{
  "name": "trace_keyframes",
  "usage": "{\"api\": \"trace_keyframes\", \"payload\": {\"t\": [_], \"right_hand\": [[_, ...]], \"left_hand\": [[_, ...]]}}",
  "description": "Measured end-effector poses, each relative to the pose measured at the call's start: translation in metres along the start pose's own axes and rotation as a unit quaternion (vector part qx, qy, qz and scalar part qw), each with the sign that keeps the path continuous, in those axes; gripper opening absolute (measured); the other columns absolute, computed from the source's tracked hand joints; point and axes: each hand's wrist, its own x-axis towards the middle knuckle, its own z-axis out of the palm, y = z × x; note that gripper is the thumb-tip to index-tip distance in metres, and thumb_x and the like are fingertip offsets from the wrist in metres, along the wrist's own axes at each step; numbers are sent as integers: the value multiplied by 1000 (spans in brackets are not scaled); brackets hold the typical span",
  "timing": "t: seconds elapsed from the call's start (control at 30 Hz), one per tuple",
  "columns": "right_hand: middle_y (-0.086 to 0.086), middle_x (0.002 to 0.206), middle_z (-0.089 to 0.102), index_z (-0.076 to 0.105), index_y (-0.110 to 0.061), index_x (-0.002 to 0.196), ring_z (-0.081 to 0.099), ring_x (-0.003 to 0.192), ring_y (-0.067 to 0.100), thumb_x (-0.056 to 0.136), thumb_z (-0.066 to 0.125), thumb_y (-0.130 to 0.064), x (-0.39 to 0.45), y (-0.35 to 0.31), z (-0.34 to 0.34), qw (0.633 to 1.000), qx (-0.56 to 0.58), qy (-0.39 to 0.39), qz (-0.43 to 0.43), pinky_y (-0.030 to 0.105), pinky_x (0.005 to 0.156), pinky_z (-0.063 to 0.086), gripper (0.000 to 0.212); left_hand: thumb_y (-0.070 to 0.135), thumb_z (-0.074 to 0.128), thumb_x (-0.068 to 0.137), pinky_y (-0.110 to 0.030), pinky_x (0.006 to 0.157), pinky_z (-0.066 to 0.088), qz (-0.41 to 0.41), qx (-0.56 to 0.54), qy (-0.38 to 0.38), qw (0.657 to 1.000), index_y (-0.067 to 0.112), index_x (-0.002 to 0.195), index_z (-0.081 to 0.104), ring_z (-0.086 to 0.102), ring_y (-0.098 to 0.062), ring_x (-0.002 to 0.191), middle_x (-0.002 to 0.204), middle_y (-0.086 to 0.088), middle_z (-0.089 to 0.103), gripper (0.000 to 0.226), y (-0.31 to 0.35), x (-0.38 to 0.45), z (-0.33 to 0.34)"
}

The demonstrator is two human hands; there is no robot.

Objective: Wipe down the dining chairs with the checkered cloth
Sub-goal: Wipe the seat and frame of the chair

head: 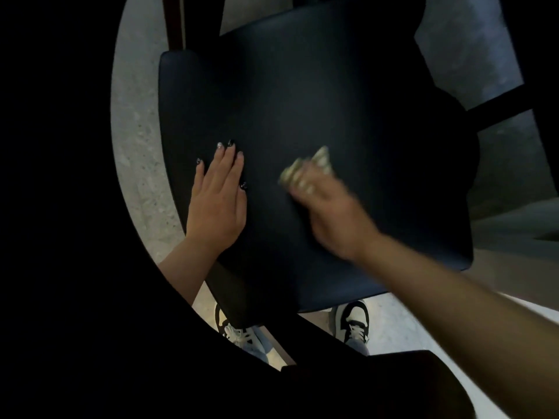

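Note:
A dark padded chair seat [317, 95] fills the middle of the head view. My left hand [216, 201] lies flat on the seat's left part, fingers straight and pointing away from me. My right hand [328, 213] is blurred and grips a bunched pale checkered cloth [314, 164] against the seat, right of centre. Only the cloth's crumpled top shows past my fingers.
Dark wooden chair frame parts [175, 22] rise at the far left corner and a dark bar [496, 107] crosses at right. Speckled pale floor [133, 122] lies around the chair. My two sneakers [352, 323] stand under the seat's near edge. A dark curved edge [90, 267] blocks the left and bottom.

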Motion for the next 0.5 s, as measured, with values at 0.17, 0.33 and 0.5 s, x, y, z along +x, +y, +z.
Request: {"api": "trace_keyframes", "payload": {"t": [0.17,0.33,0.5], "right_hand": [[23,139,48,55,7,127,39,134,39,90,54,4,-66,-24,20,958,77,-195,-193,55,107,35,38],[23,137,50,57,7,125,41,132,41,87,57,7,-97,-17,6,955,46,-217,-198,55,106,37,38],[-1,148,37,47,-12,139,33,140,24,97,39,-49,-108,19,-38,991,-39,-120,48,16,112,22,57]], "left_hand": [[19,40,96,-53,122,9,-17,0,-3,1000,-1,148,36,15,-30,150,159,-18,27,56,11,-8,6],[28,36,97,-51,122,9,-25,23,-7,999,2,150,34,13,-27,151,160,-15,25,59,13,-8,8],[28,36,97,-49,123,7,-49,34,-6,998,7,152,30,10,-24,152,162,-12,22,59,17,-9,12]]}}
